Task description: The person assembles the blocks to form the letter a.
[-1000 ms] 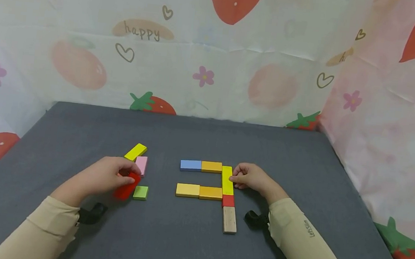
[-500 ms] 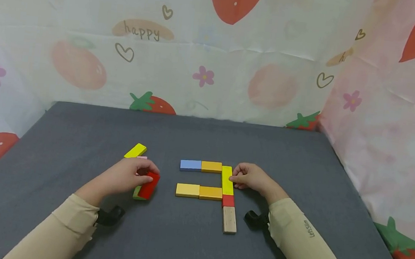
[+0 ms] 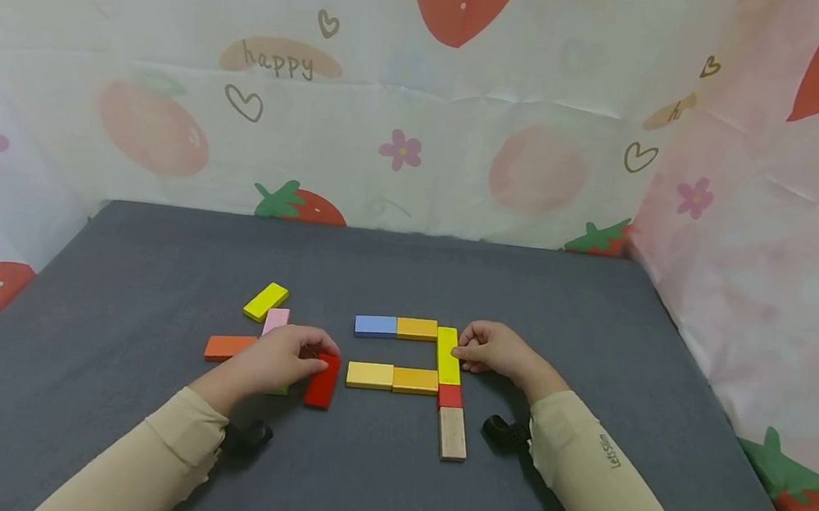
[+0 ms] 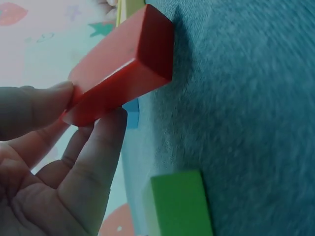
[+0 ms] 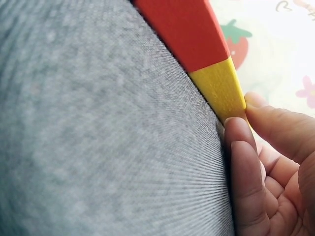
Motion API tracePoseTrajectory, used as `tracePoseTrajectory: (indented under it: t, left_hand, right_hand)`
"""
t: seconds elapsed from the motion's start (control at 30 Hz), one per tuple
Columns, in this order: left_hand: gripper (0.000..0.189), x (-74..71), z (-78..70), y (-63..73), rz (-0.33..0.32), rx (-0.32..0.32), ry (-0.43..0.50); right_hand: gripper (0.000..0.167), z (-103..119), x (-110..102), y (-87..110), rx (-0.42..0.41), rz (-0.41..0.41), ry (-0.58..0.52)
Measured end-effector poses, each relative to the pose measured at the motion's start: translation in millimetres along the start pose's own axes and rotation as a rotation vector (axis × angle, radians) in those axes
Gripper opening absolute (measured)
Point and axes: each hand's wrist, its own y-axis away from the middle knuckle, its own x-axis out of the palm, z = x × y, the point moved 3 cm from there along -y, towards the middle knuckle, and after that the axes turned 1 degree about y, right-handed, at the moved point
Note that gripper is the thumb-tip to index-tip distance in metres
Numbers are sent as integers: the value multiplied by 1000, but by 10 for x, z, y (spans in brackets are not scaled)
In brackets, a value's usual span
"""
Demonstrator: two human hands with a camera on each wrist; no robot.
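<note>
In the head view my left hand pinches a red block by its far end, between thumb and fingers. The left wrist view shows that red block tilted, with its near end over the cloth. My right hand is at a long yellow block. In the right wrist view the thumb lies on the top edge of the yellow block and curled fingers touch its side. This block joins a row with a small red block and a bare wood block.
Blue and orange blocks form an upper arm. Pale yellow and amber blocks form a lower one. Loose yellow, pink, orange-red and partly hidden green blocks lie around the left hand.
My left hand has carried the red block rightward, past the green block and toward the pale yellow one. An orange-red block has come into view behind it. The right hand has stayed still.
</note>
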Motion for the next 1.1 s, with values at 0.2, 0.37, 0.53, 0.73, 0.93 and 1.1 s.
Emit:
tracePoseTrajectory:
  t: [0.2, 0.37, 0.53, 0.73, 0.93, 1.1]
  left_hand:
    - [16, 73, 9, -36, -18, -23, -52]
    - [15, 120, 12, -50, -18, -64, -100]
    - [15, 154, -2, -65, -2, -87, -122]
    - [17, 175, -19, -87, 7, -95, -169]
    - [19, 174, -34, -86, 18, -102, -172]
    - [19, 168, -30, -90, 18, -102, -167]
  right_hand:
    - [17, 1, -2, -1, -4, 6, 2]
    - [17, 0, -3, -5, -6, 9, 0]
    - [17, -8, -1, -16, -3, 10, 3]
    - [19, -6, 1, -16, -4, 6, 12]
    - [18, 2, -1, -6, -7, 8, 11]
    - [19, 7, 4, -8, -9, 6, 12]
